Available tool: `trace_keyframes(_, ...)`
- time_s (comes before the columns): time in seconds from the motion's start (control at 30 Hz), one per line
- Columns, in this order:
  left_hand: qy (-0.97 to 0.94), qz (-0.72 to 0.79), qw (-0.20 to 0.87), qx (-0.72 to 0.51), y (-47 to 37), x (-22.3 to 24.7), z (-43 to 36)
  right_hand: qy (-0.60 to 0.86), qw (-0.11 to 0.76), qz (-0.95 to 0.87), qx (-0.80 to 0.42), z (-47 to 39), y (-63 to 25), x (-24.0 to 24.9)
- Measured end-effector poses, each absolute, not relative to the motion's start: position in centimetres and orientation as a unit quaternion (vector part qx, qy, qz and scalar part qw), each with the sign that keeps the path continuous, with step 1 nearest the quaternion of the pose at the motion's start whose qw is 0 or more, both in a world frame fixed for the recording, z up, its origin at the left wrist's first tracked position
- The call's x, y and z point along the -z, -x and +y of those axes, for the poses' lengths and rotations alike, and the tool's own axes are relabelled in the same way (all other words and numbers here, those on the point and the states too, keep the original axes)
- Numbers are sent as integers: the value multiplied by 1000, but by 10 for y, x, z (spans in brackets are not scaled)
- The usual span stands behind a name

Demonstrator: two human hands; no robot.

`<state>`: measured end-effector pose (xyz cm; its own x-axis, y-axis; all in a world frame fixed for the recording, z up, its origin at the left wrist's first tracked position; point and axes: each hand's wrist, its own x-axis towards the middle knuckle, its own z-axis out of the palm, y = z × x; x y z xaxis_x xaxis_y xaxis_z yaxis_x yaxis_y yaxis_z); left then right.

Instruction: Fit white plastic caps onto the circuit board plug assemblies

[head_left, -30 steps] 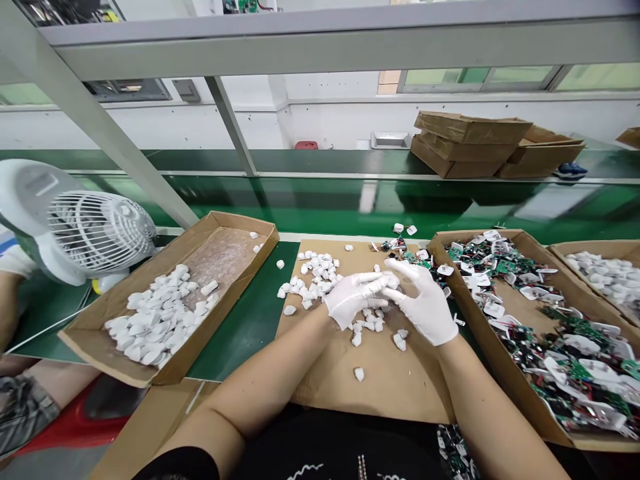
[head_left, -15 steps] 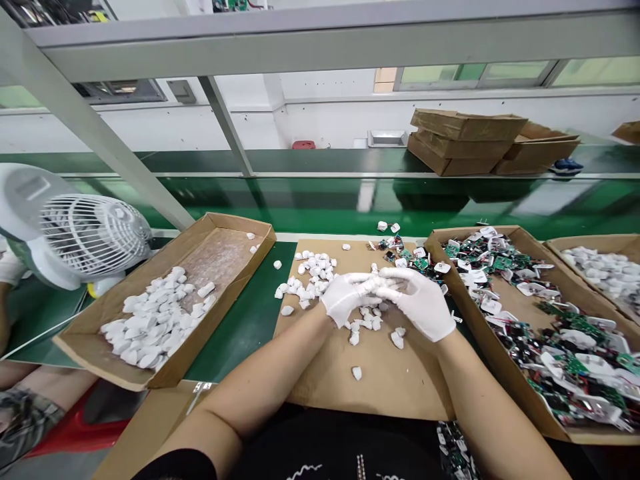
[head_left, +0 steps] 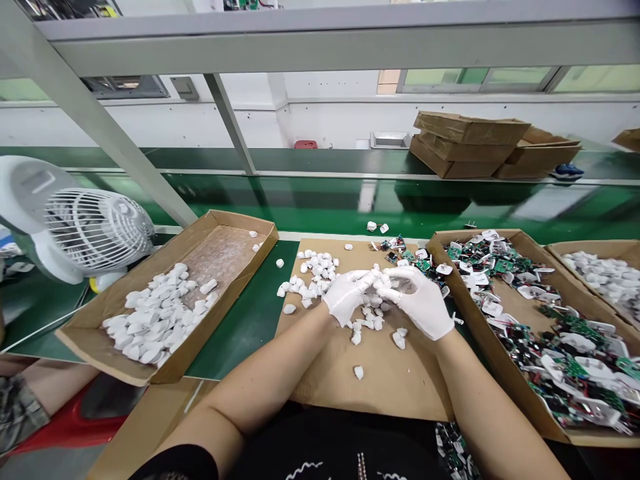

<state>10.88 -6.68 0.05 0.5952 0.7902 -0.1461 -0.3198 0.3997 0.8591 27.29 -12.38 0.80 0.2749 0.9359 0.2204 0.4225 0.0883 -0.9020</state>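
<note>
My left hand (head_left: 346, 295) and my right hand (head_left: 421, 301), both in white gloves, meet over a cardboard sheet (head_left: 330, 380). Their fingers are pinched together at the tips. Whatever lies between them blends with the white gloves, and I cannot make it out. Small white plastic pieces (head_left: 320, 267) are scattered left of my hands, and more (head_left: 370, 320) lie just below them. One loose white piece (head_left: 359, 372) rests nearer to me. Behind my right hand is a small heap of wired green circuit boards (head_left: 423, 265).
At left stands a cardboard tray (head_left: 240, 277) of white pieces, beside a white fan (head_left: 95, 223). A cardboard tray (head_left: 480, 350) of circuit board assemblies is at right, with another tray (head_left: 560, 250) beyond. Cardboard boxes (head_left: 465, 150) sit behind the green belt (head_left: 310, 203). Another person's leg (head_left: 55, 387) shows at left.
My fingers have shifted slightly, still meeting at the same spot. Two white pieces on the green belt have moved left. At far left, another person's gloved hand has gone out of sight.
</note>
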Motion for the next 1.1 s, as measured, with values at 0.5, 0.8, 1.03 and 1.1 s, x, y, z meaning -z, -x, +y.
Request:
trace_keyframes(0.5, -597, 350, 637, -340, -111, 0, -61, 605, 486, -577, -257, -125, -273, -11)
trace_keyframes(0.8, -588, 344, 658, -322, -106, -11, -64, 637, 482, -471, -374, -123, -277, -10)
trace_keyframes(1.03, -517, 334, 708, -346, -99, -22, -63, 614, 502, -430, -432, -116, -284, -5)
trace_keyframes(1.1, -486, 334, 721, -364, -98, -23, -65, 610, 512, -433, -422, -117, -290, -5)
